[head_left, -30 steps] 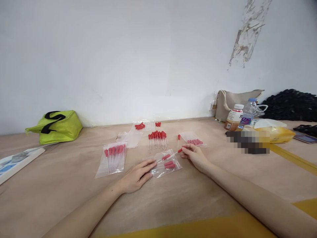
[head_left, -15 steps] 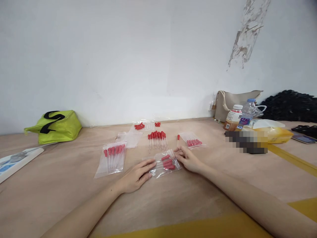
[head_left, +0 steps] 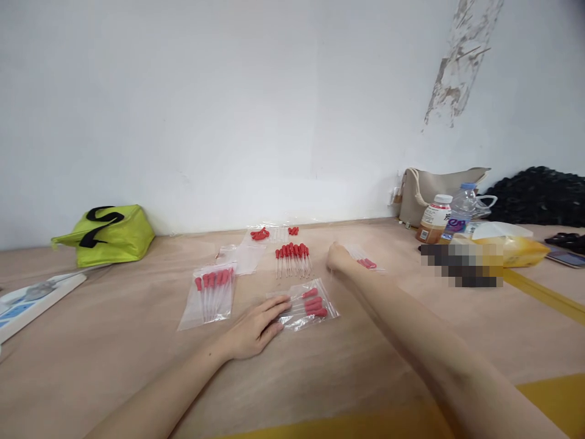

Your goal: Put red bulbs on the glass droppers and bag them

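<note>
My left hand [head_left: 256,326] lies with its fingers stretched out on the left end of a clear zip bag [head_left: 299,322]. Inside that bag are several droppers with red rubber bulbs [head_left: 314,305]. My right hand [head_left: 339,257] is farther forward, at the spot where a single dropper lay; its fingers look curled, and the hand hides that dropper. Left of this hand is a row of loose droppers [head_left: 292,253]. Just to its right, partly covered by it, lies another bag of droppers [head_left: 364,261]. A third filled bag [head_left: 208,296] rests left of my left hand.
Behind are flat plastic bags [head_left: 242,259], loose red bulbs [head_left: 260,234] and clear tubes [head_left: 278,234]. A yellow-green pouch [head_left: 116,238] and a white box [head_left: 41,305] are at left. Bottles [head_left: 435,218], a tissue pack [head_left: 512,250] and a beige bag [head_left: 414,210] stand at right.
My right hand has left the right edge of the middle bag and reached forward over the single dropper. The left hand stays on the bag. The view has shifted slightly.
</note>
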{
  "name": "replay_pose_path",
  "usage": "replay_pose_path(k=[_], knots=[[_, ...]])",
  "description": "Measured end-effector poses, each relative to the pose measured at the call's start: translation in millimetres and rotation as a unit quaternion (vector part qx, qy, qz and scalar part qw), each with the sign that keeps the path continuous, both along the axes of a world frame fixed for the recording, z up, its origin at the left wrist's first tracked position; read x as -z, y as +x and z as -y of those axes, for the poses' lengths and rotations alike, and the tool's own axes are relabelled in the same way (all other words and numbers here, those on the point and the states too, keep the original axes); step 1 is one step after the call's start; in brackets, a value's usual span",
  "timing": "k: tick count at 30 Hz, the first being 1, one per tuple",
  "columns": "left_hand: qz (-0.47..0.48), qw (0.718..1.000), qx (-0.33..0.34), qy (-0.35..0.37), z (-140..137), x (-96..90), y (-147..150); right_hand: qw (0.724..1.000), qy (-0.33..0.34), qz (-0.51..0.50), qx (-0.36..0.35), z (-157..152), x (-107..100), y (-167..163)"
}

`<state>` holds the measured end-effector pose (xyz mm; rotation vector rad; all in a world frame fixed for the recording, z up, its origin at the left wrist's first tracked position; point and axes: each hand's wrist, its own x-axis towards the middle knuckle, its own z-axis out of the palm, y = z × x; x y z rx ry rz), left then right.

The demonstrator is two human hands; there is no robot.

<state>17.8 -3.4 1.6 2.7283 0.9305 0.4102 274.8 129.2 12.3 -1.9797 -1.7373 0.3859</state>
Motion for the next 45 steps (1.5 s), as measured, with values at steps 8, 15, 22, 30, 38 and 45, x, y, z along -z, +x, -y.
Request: replay_pose_path(k=[8, 15, 22, 30, 38, 45], knots=[[0.005, 1.0, 0.003, 0.005, -1, 1.1, -1, 0.996, 0.048, -0.077, -0.02, 27, 2, 19], [0.006, 1.0, 0.0, 0.0, -2, 1.5, 0, 0.861, 0.166, -0.48, -0.026, 68, 38, 33], [-0.009, 1.0, -0.005, 0.003, -1, 0.1, 0, 0.809, 0.177, -0.559, -0.038, 83, 38, 12], [0.004, 1.0, -0.002, -0.003, -1, 0.0, 0, 0.804, 0.075, -0.586, -0.065, 94, 40, 9], [0.02, 1.0, 0.004, -0.008, 1, 0.9, 0, 0.904, 0.024, -0.385, -0.185, 97, 40, 9], [0.018, 1.0, 0.002, -0.007, 0, 0.9, 0, 0.899, 0.051, -0.389, -0.193, 96, 43, 5]])
